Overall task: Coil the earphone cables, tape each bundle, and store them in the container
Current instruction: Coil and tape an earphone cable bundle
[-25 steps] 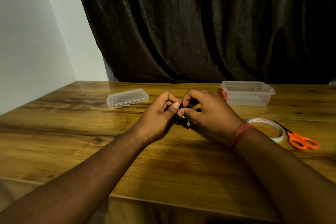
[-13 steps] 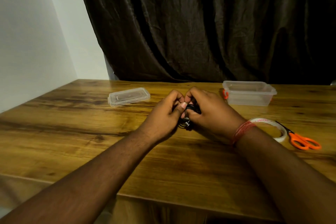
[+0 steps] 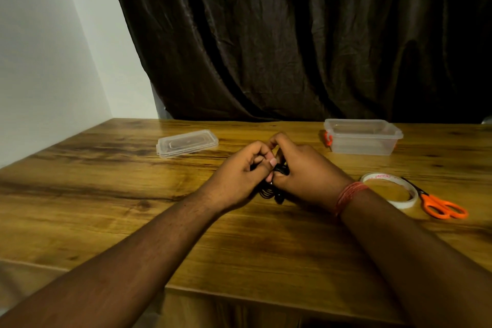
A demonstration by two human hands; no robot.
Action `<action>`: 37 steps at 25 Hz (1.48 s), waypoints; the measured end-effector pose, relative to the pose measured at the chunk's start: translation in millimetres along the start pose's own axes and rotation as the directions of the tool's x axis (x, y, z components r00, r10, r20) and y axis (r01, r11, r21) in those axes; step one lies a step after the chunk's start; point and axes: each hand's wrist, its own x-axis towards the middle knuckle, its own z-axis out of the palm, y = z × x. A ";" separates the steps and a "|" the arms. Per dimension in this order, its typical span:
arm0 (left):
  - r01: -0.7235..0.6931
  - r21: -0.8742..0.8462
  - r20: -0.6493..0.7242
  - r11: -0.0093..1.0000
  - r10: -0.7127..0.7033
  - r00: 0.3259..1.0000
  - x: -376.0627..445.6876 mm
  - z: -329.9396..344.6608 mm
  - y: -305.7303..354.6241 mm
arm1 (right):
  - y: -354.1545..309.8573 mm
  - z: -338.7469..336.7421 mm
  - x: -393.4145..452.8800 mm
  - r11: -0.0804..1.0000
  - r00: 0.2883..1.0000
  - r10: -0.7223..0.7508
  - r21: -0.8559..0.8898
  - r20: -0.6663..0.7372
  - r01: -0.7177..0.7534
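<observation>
Both hands meet over the table — the left hand and the right hand pinch the black earphone bundle between them. The clear container stands beyond the bundle toward the right hand's side — the nearer hand; the tape roll lies just beside that wrist.

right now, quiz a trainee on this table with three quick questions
1. True or false: the lid is on the container.
2. What lies nearest the scissors? A lid, B tape, C curtain
3. Fill in: both hands hold the black ____.

Key: 1 false, the lid lies apart to the left. 2 B. 3 cable, gripped between the left hand and the right hand.
</observation>
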 end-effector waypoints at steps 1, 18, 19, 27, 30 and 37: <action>0.007 -0.015 0.004 1.000 -0.007 1.000 -0.3 -0.1 -0.2 | 0.6 1.5 0.2 1.000 1.000 0.009 0.010 -0.004 -0.009; 0.004 -0.142 0.014 0.990 -0.002 1.000 -5.1 -1.9 11.3 | 12.9 -2.4 2.9 0.236 0.927 0.291 0.921 0.237 -0.310; 0.004 -0.137 0.016 0.991 -0.002 1.000 -5.6 -1.3 13.1 | 11.9 -1.5 3.4 0.256 0.929 0.302 0.920 0.215 -0.297; 0.080 -0.056 -0.020 0.995 -0.081 0.997 -2.3 -1.0 8.8 | 9.9 -0.1 6.8 0.376 0.930 0.365 0.906 0.050 -0.197; 0.124 -0.007 -0.050 0.992 -0.124 0.991 -0.3 0.7 8.1 | 9.7 0.3 6.2 0.447 0.937 0.348 0.878 0.004 -0.170; 0.214 0.073 -0.027 0.974 -0.213 0.977 4.0 4.1 5.2 | 5.5 3.2 1.5 0.727 0.958 0.237 0.684 -0.161 -0.065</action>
